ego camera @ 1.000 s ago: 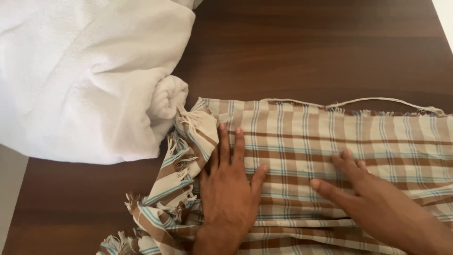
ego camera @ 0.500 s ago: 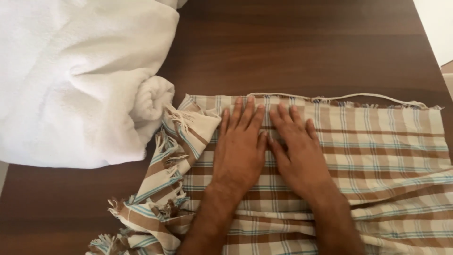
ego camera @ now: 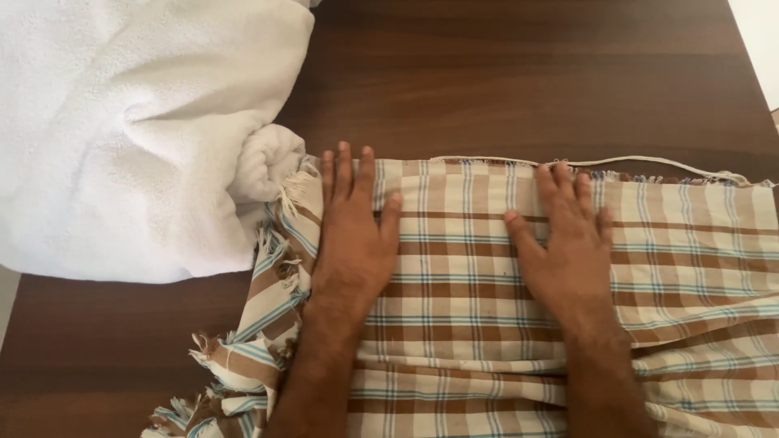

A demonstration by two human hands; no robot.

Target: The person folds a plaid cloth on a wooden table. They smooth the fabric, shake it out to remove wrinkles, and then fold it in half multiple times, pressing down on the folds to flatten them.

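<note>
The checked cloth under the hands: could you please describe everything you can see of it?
The checked cloth looks like thin woven cotton, cream with brown bands and thin blue lines, fringed along its rumpled left edge. It lies mostly flat on the dark wooden table. The left hand and right hand press on it, palms down. Its left corner touches the white towel.

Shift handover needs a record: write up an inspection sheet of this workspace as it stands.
Surface: dark wooden table, bare along the far side.
Job's things: checked brown, cream and blue cloth spread flat, fringed end bunched at left.
Clutter: white towel heaped at far left, touching the fringe.
Grippers: left hand and right hand pressed flat on the cloth, apart, fingers spread.
Cables: nothing seen.
Surroundings: pale floor beyond the right edge.
</note>
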